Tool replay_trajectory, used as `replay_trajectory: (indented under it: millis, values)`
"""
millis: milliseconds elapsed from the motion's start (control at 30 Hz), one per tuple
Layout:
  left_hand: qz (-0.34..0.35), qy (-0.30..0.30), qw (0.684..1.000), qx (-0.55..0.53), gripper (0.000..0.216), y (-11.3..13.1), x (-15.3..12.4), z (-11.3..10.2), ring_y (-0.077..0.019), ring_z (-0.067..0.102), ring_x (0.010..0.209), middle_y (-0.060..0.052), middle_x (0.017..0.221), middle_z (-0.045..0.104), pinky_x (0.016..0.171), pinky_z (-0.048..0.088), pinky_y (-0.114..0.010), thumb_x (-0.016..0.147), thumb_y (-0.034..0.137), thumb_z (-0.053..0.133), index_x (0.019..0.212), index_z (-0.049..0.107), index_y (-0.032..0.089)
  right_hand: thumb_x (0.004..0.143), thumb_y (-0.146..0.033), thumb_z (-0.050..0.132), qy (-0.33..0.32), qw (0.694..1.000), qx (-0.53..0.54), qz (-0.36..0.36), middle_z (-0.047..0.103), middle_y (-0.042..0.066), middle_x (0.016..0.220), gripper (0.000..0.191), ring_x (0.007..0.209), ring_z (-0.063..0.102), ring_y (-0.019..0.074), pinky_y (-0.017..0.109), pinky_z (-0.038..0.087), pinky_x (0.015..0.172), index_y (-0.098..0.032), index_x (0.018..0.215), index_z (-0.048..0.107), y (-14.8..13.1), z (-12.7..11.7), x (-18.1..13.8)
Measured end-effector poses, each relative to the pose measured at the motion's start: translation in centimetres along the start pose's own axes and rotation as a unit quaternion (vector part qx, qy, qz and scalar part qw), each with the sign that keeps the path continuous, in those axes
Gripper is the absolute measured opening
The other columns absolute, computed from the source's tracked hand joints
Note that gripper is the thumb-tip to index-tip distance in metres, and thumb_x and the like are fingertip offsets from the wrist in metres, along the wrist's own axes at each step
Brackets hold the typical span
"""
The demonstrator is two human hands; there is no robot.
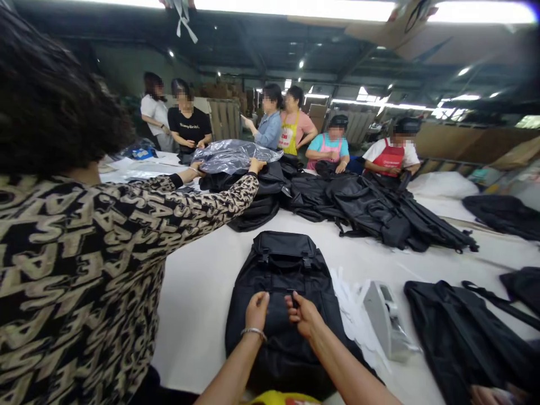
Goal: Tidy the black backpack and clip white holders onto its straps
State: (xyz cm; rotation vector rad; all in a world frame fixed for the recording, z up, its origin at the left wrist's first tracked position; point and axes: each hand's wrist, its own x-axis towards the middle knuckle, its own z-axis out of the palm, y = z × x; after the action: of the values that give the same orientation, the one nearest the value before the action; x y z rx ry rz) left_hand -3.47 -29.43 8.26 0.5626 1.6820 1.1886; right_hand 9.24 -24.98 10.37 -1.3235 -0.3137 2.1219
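In front of me a black backpack (276, 354) lies on the white table, its top flap with two buckle straps pointing away from me. My left hand (256, 313), a bracelet at its wrist, is over the backpack's front with fingers curled together; what they hold, if anything, cannot be made out. A short way to its right, my right hand (304, 316) is closed, with a small black piece between thumb and fingers. Whether that piece is a strap end or another part of the backpack is unclear.
White paper slips (352, 315) and a grey tape dispenser (388, 320) are right of the backpack. More black bags (371, 208) are heaped beyond. A co-worker in a patterned top (84, 270) reaches across from the left, hands on a plastic-wrapped bundle (236, 156). Several people stand opposite.
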Motion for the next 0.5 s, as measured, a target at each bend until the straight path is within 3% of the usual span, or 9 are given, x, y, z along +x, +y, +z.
replay_trajectory:
  millis: [67, 133, 200, 233, 333, 433, 500]
  values:
    - [-0.119, -0.078, 0.985, -0.095, 0.036, -0.2, 1.2, 1.3, -0.0134, 0.054, 0.074, -0.006, 0.084, 0.058, 0.064, 0.043, -0.025, 0.063, 0.047, 0.051, 0.080, 0.054, 0.016, 0.076, -0.035, 0.041, -0.005, 1.000, -0.011, -0.011, 0.040, -0.004, 0.048, 0.024, 0.032, 0.026, -0.0001, 0.012, 0.011, 0.031, -0.012, 0.070, 0.046, 0.6, -0.4, -0.1]
    - [-0.206, -0.230, 0.941, -0.136, 0.037, -0.4, 1.8, 2.7, -0.0111, 0.054, 0.058, -0.002, 0.063, 0.056, 0.059, 0.043, -0.026, 0.064, 0.050, 0.049, 0.073, 0.054, 0.014, 0.075, -0.030, 0.042, -0.020, 0.999, -0.026, -0.013, 0.040, -0.004, 0.048, 0.018, 0.031, 0.024, -0.0008, 0.012, 0.009, 0.031, -0.013, 0.071, 0.045, 1.5, -0.9, -0.3]
    - [-0.233, -0.353, 0.895, -0.142, 0.034, -0.6, 2.0, 4.0, -0.0067, 0.045, 0.040, 0.002, 0.049, 0.051, 0.047, 0.040, -0.022, 0.067, 0.045, 0.047, 0.071, 0.055, 0.012, 0.074, -0.021, 0.043, -0.026, 0.999, -0.044, -0.015, 0.041, -0.005, 0.048, 0.008, 0.031, 0.024, -0.0009, 0.012, 0.008, 0.032, -0.014, 0.071, 0.041, 2.4, -1.4, -0.4]
    - [-0.232, -0.381, 0.884, -0.143, 0.030, -0.8, 2.1, 4.6, -0.0045, 0.040, 0.034, 0.002, 0.049, 0.051, 0.041, 0.036, -0.020, 0.069, 0.040, 0.047, 0.071, 0.055, 0.011, 0.073, -0.018, 0.043, -0.023, 0.998, -0.053, -0.013, 0.042, -0.005, 0.048, 0.005, 0.031, 0.025, -0.0008, 0.011, 0.008, 0.033, -0.015, 0.071, 0.040, 2.8, -1.6, -0.4]
    - [-0.247, -0.365, 0.883, -0.160, 0.017, -1.5, 2.7, 6.1, -0.0049, 0.045, 0.038, -0.004, 0.066, 0.060, 0.035, 0.028, -0.015, 0.072, 0.026, 0.044, 0.073, 0.052, 0.010, 0.074, -0.020, 0.040, 0.008, 0.998, -0.070, -0.003, 0.042, -0.005, 0.046, 0.006, 0.031, 0.026, -0.0003, 0.011, 0.008, 0.033, -0.016, 0.069, 0.038, 3.6, -2.1, -0.3]
    - [-0.292, -0.325, 0.879, -0.193, 0.016, -2.0, 3.6, 7.1, -0.0126, 0.056, 0.055, -0.006, 0.065, 0.059, 0.046, 0.040, -0.021, 0.075, 0.023, 0.040, 0.069, 0.048, 0.011, 0.074, -0.024, 0.039, 0.037, 0.996, -0.079, -0.013, 0.039, -0.007, 0.043, 0.009, 0.029, 0.022, 0.0001, 0.012, 0.008, 0.032, -0.017, 0.069, 0.037, 4.1, -2.1, -0.3]
    - [-0.303, -0.319, 0.875, -0.203, 0.018, -2.0, 4.1, 7.5, -0.0141, 0.056, 0.055, -0.007, 0.060, 0.058, 0.053, 0.044, -0.026, 0.076, 0.022, 0.039, 0.066, 0.047, 0.010, 0.075, -0.027, 0.039, 0.060, 0.994, -0.083, -0.024, 0.037, -0.008, 0.041, 0.013, 0.028, 0.021, 0.0005, 0.012, 0.008, 0.032, -0.017, 0.066, 0.035, 4.2, -1.9, -0.5]
